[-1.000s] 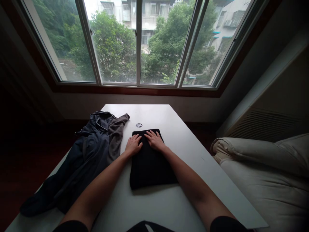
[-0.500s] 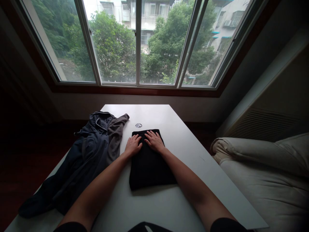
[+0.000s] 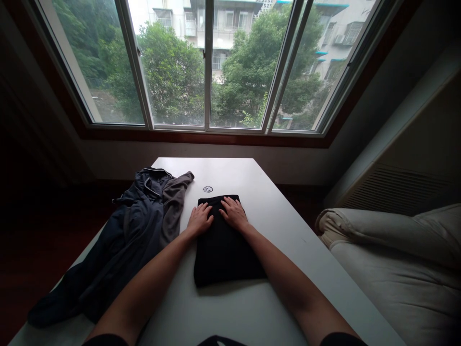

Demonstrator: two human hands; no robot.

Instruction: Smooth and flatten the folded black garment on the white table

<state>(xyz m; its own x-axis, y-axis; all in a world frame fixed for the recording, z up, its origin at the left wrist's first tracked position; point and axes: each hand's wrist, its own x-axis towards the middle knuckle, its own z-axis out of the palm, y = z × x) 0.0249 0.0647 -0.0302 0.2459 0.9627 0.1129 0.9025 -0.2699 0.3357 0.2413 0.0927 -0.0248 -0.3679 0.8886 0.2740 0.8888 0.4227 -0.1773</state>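
A folded black garment (image 3: 223, 250) lies in the middle of the white table (image 3: 252, 302). My left hand (image 3: 199, 219) rests flat on its far left corner, fingers spread and open. My right hand (image 3: 235, 213) lies flat on the far right part of the same garment, fingers stretched out. Neither hand grips anything.
A heap of dark blue and grey clothes (image 3: 133, 230) covers the table's left side and hangs over its edge. A small round mark (image 3: 208, 189) sits just beyond the black garment. A cream sofa (image 3: 392, 259) stands to the right. Large windows (image 3: 209, 62) fill the far wall.
Both hands stay flat on the far end of the black garment. The view has tilted a little, nothing else has moved.
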